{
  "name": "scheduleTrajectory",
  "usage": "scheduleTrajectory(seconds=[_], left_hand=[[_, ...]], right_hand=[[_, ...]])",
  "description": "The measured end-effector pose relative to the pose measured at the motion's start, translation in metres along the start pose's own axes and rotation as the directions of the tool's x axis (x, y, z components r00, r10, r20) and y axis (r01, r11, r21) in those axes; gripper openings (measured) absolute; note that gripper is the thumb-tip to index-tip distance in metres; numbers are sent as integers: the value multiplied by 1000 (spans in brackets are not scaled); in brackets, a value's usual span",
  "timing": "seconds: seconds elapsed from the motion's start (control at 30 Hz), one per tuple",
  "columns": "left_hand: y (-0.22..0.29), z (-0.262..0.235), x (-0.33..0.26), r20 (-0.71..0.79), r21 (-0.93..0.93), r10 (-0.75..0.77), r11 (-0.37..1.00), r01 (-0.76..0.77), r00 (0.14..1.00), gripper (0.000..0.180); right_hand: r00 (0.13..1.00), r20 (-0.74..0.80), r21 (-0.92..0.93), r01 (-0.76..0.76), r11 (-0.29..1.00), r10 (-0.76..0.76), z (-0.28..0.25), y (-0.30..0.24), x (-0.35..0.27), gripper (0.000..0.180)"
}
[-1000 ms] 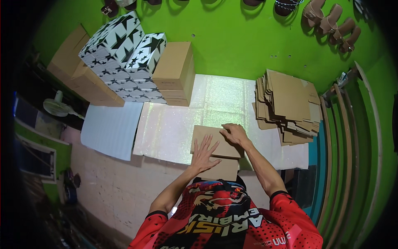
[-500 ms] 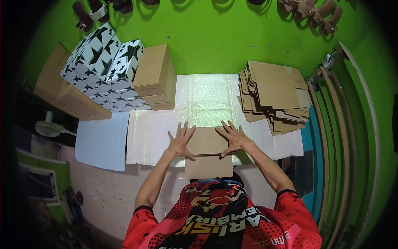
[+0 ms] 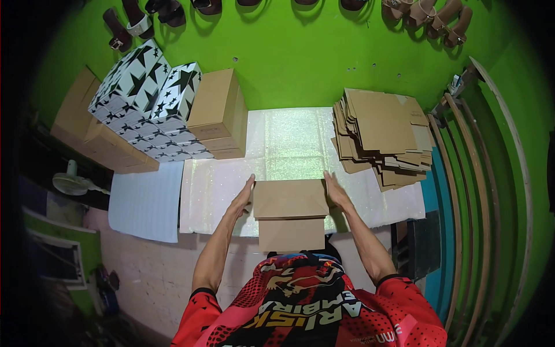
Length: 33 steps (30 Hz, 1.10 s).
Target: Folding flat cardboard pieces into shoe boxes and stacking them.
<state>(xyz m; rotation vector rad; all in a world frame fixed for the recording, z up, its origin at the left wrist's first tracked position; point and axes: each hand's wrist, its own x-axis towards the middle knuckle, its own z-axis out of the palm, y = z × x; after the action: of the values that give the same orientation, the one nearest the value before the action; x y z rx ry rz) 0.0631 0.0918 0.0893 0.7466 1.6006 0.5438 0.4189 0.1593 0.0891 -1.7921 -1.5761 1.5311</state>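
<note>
from here it looks like the brown cardboard piece (image 3: 291, 199) is being squared up; the next move likely calls for even side pressure from both hands. the left hand (image 3: 240, 202) and right hand (image 3: 335, 191) stand apart, fingers straight, flanking it; whether they press, i can't tell. left of the cardboard stack (image 3: 381, 124), on the tabletop (image 3: 209, 188), it shows a plain, faintly creased face, with a second panel (image 3: 291, 235) adjoining.

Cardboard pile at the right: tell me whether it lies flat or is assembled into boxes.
Flat: the cardboard pile shows thin, stacked layers with uneven edges.
</note>
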Motion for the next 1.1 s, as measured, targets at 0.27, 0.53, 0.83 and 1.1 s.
scheduleTrajectory(seconds=[0.27, 0.53, 0.83, 1.1], left_hand=[[62, -8, -47, 40, -131, -23, 991, 28, 999, 112], [99, -22, -69, -285, -123, 524, 810, -573, 803, 68], [-39, 20, -59, -151, -67, 483, 865, -497, 862, 86], [-85, 27, -53, -259, 298, 431, 887, -353, 864, 85]], right_hand=[[1000, 18, 24, 23, 999, -23, 4, -28, 1, 108], [805, -478, 302, 526, 795, -351, -35, -115, -42, 69], [917, -307, 178, 319, 931, -256, 12, 19, -71, 73], [856, -240, -574, 255, 778, -458, 18, 35, -76, 87]])
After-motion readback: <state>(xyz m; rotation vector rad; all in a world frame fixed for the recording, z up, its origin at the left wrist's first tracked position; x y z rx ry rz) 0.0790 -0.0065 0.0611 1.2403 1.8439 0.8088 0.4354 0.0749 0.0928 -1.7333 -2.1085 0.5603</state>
